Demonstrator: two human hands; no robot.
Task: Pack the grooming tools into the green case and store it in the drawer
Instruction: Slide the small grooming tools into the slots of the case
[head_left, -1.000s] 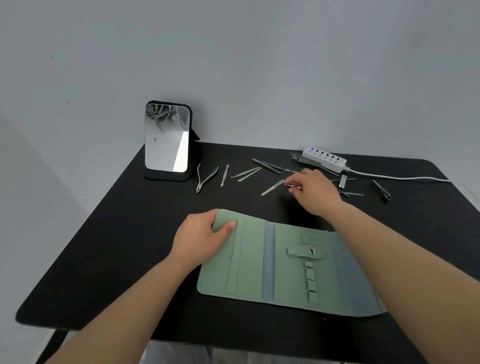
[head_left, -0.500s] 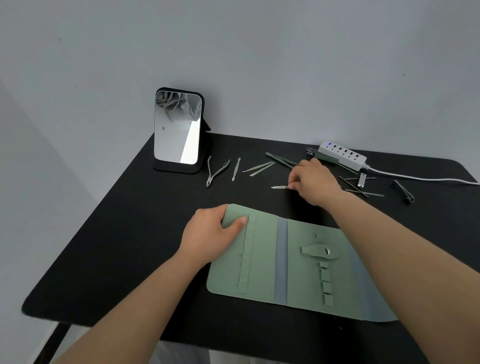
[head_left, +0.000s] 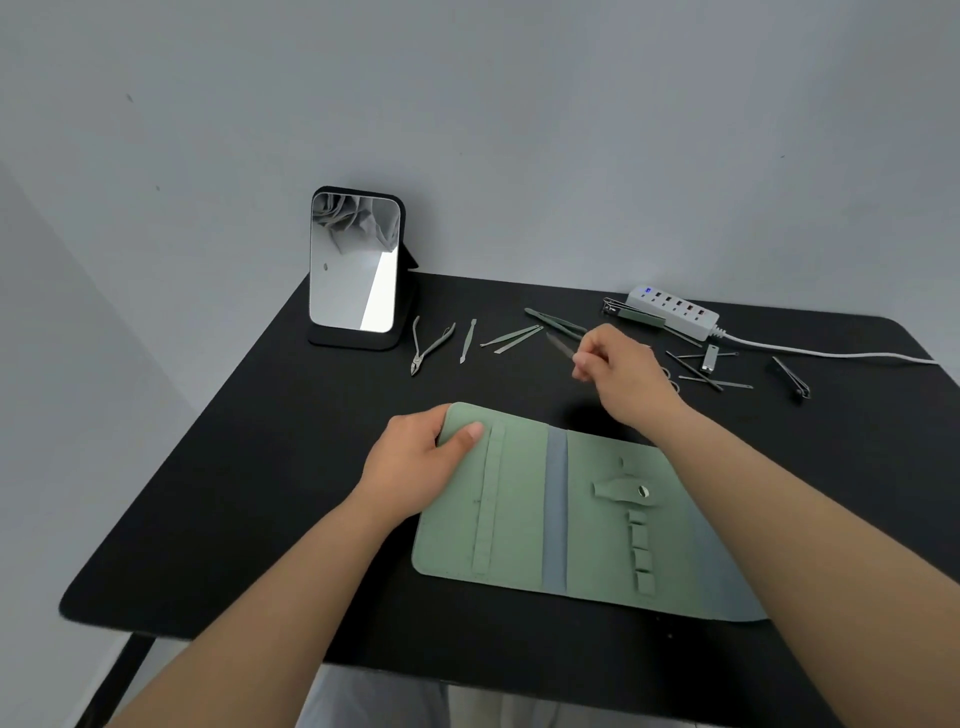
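Packing has barely begun: the green case (head_left: 524, 499) lies open on the near tabletop (head_left: 249, 467), every loop empty. The left hand (head_left: 415, 462) grips its far-left corner; the right hand (head_left: 618, 374) pinches a thin tool (head_left: 560, 345), lifted just beyond the case. Other tools lie scattered farther back. No drawer shows, and the right forearm hides the case's right edge.

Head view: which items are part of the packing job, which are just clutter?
Job: green case, open flat, left hand gripping its corner; thin tool pinched in right hand; nippers, tweezers, clippers and other tools on the table.

Clutter: mirror, power strip.
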